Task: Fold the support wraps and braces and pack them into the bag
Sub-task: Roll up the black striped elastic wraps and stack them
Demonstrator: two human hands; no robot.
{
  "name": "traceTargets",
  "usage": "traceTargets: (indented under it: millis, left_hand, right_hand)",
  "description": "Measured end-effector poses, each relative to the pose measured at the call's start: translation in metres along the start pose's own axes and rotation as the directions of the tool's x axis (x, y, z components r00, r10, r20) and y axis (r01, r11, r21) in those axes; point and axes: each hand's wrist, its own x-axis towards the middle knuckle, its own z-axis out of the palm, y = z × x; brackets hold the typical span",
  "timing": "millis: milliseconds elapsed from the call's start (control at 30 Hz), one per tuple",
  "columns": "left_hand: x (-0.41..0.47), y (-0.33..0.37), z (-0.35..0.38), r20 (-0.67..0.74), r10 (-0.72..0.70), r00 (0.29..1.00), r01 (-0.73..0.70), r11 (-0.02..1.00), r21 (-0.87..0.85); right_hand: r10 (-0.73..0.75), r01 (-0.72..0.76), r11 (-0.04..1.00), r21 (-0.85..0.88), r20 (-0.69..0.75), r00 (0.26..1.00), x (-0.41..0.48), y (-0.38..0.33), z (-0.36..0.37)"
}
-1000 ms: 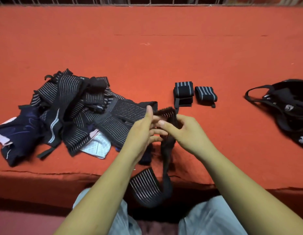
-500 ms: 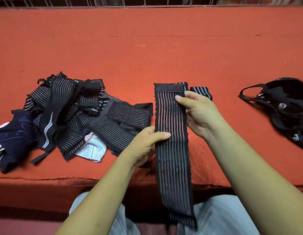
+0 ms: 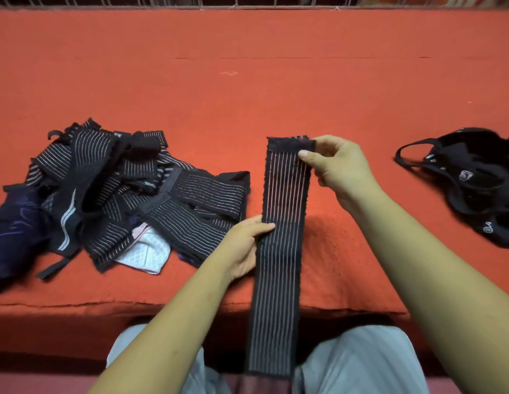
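— Where was the wrap you were handling?

— You held the striped wrap (image 3: 284, 223) stretched out lengthwise in front of you. Its far end, with the plain black patch, was raised over the counter (image 3: 247, 95). Its near end hung past the counter's front edge, down between your knees.

— And your grips?

— Your right grip (image 3: 338, 169) pinched the far right corner between thumb and fingers. Your left grip (image 3: 244, 245) held the left edge about midway, thumb on top and fingers curled beneath.

— What lay around you?

— On your left, a tangled pile (image 3: 119, 194) of striped wraps and braces sat on the counter, its nearest band just beside your left grip. A white mesh piece (image 3: 145, 251) poked out from under its near side, and a dark blue garment (image 3: 17, 231) lay at its left end. The black bag (image 3: 475, 180) lay slumped well apart on your right, one strap loop reaching toward the wrap. A metal grille (image 3: 247, 1) ran along the counter's far side.

— Anything in the way?

— The raised wrap hid the counter right behind it; I could not tell what lay there. Your right forearm crossed the front edge between wrap and bag.
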Motion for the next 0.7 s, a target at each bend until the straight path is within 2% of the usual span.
traceTargets:
  millis: [67,167,333,467,700]
  left_hand:
    - [0.005,-0.006,-0.003,-0.101,-0.015,0.995,0.015,1.0,0.005]
    - [0.008,-0.014,-0.004,-0.176,-0.02,0.984,0.007,0.997,-0.073]
    - [0.008,-0.019,-0.003,-0.203,0.01,0.979,-0.039,0.989,-0.141]
    - [0.008,-0.017,-0.003,-0.176,0.031,0.984,-0.062,0.983,-0.171]
    - [0.009,-0.02,-0.005,-0.22,0.044,0.975,-0.08,0.985,-0.154]
  right_hand:
    - [-0.002,0.003,0.999,-0.034,0.03,1.0,-0.003,0.009,-0.002]
    - [-0.016,0.021,0.999,-0.049,0.09,0.996,-0.015,0.028,-0.003]
    - [-0.07,0.087,0.991,-0.106,0.153,0.986,-0.049,0.075,0.004]
    - [-0.063,0.08,0.993,-0.088,0.185,0.981,-0.071,0.108,0.009]
    - [-0.197,0.224,0.963,-0.147,0.178,0.964,-0.085,0.132,0.018]
